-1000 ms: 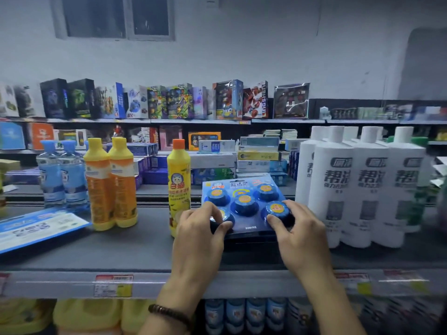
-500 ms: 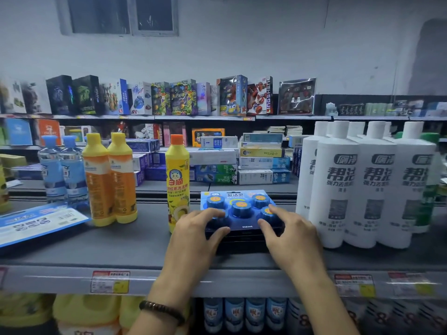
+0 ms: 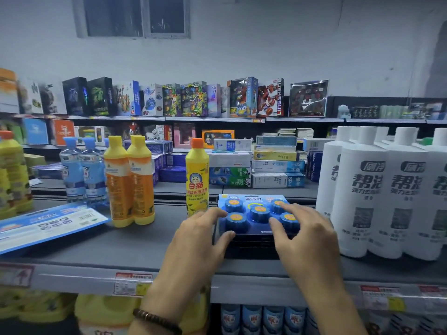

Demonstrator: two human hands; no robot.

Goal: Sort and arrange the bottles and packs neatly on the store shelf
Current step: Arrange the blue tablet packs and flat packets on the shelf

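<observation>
Blue blister pack of five round blue cleaner pucks with orange centres (image 3: 254, 211) lies flat on top of a stack of dark packs of the same kind (image 3: 251, 247), on the grey metal shelf (image 3: 121, 247), directly under both hands.

In the head view, the left hand (image 3: 200, 240) lays its fairly straight fingers over the pack's left pucks, the thumb against the near left edge. The right hand (image 3: 307, 240) spreads its fingers across the right pucks. Neither hand curls round the pack; both press on it from above. That suits squaring it on the stack: flat palms can slide and steady a slippery plastic face without lifting it.

Just left of the left hand stands a slim yellow plastic bottle with an orange cap (image 3: 197, 177), close beside the stack. Just right of the right hand stand tall white plastic bottles with black lettering (image 3: 362, 189), packed in a row, so the stack fills the gap between them. Farther left are two yellow-and-orange bottles (image 3: 130, 182), touching, and clear water bottles with blue caps (image 3: 82, 170). A flat blue card pack (image 3: 48, 223) lies askew at the far left, probably yet to be sorted.
</observation>
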